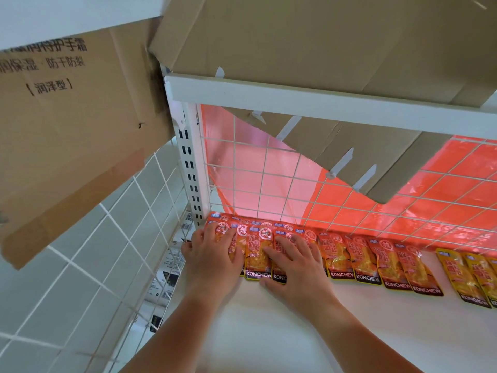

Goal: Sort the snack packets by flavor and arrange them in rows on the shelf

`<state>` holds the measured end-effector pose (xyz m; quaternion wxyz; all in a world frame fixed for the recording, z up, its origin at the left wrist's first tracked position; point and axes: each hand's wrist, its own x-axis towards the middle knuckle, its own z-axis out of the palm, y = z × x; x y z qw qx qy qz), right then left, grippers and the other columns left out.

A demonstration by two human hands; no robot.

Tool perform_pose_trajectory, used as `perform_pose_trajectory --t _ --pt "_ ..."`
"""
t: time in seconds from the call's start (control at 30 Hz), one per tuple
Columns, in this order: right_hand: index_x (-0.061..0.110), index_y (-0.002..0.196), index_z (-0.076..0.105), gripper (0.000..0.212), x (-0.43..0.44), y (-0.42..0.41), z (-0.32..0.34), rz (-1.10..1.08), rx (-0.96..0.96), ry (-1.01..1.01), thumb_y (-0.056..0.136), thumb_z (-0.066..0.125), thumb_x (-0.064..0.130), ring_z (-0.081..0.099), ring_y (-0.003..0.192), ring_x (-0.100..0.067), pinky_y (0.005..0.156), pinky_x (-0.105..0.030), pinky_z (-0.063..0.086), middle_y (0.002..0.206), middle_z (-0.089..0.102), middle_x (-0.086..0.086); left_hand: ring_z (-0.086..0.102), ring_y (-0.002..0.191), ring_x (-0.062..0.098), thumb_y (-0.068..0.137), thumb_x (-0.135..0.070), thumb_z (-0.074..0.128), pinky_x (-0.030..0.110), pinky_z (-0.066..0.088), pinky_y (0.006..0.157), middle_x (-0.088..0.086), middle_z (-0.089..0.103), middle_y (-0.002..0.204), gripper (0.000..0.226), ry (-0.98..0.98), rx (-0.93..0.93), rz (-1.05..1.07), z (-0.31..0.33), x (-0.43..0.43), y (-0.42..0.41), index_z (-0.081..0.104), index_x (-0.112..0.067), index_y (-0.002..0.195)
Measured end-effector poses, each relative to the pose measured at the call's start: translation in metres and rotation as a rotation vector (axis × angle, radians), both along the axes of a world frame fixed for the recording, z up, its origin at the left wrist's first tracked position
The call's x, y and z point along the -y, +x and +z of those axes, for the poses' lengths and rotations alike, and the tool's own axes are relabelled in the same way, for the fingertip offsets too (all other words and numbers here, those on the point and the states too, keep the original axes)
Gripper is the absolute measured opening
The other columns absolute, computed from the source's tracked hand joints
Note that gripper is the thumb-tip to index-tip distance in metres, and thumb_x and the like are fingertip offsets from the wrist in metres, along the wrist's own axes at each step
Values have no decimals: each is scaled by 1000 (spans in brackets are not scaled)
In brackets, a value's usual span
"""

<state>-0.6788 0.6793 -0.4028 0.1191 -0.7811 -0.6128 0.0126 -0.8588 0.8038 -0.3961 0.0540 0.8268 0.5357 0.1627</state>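
**Both hands flat on the leftmost packets of the back row**

The person's left hand (212,255) and right hand (294,265) lie side by side, palms down, on a cluster of glossy orange-red snack packets (363,261) at the back left corner of the flat white shelf board (282,332). The fingers of both hands are spread and nearly straight. They press on the packet faces and curl round nothing. One packet shows in the gap between the hands, its dark bottom band reading KONCHEW.

The orange-red snack packets form a single overlapping row along the back edge of the shelf, starting at the white slotted upright post (189,170) and running to the right. Under the hands they are stacked more thickly, several tops fanned one behind another. At the right end of the row, apart from the last orange-red one, lie glossy yellow snack packets (468,275) with the same dark band, cut off by the frame edge.

Behind the row stands a white wire grid back panel (269,179), with a translucent red plastic sheet (443,170) behind it. A white metal rail (295,96) of the shelf above crosses the upper view and carries a brown cardboard sheet (295,36). A second cardboard flap (363,157) hangs behind the grid, tied on with white straps. At the left is a brown cardboard box (67,117) with black printed characters.
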Motion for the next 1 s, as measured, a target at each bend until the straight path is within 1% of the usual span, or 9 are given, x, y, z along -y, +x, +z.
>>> perform_pose_trajectory --t 0.23,0.5,0.63,0.83,0.93,1.0 --pt "56 151 22 77 -1 1 2 3 -36 -40 81 33 86 1 156 -16 125 -54 0 165 19 21 40 131 27 94 -58 39 53 37 103 -1 49 148 50 -1 -1 -2 0 0 0 58 -42 137" --pt "57 149 22 77 0 1 1 -11 -71 14 80 42 83 0 156 -10 125 -53 4 164 19 22 37 135 25 95 -60 41 53 33 108 -5 45 151 50 -26 20 -4 3 1 -2 56 -44 139" --pt "56 147 28 75 1 1 -1 -13 -74 62 79 47 80 7 155 -11 125 -53 10 162 27 20 39 135 27 94 -62 41 53 33 109 -5 46 152 51 -40 64 -4 5 0 -3 56 -44 139" --pt "50 144 37 71 3 1 -4 -14 -48 139 80 52 78 18 154 -15 124 -53 16 157 36 17 36 138 27 95 -62 39 53 31 112 -4 41 157 53 -52 71 -19 10 3 -5 54 -43 143" --pt "44 137 48 63 4 2 -7 -19 -60 213 81 57 71 29 150 -19 123 -52 20 150 43 14 37 137 28 94 -63 35 53 31 112 -2 43 156 56 -47 85 -21 10 3 -6 56 -41 141" --pt "41 133 51 57 4 3 -8 -21 -64 266 83 58 67 33 147 -19 124 -48 18 146 46 13 38 137 28 94 -63 34 53 31 111 -2 46 154 57 -38 83 -23 9 3 -5 58 -40 140"
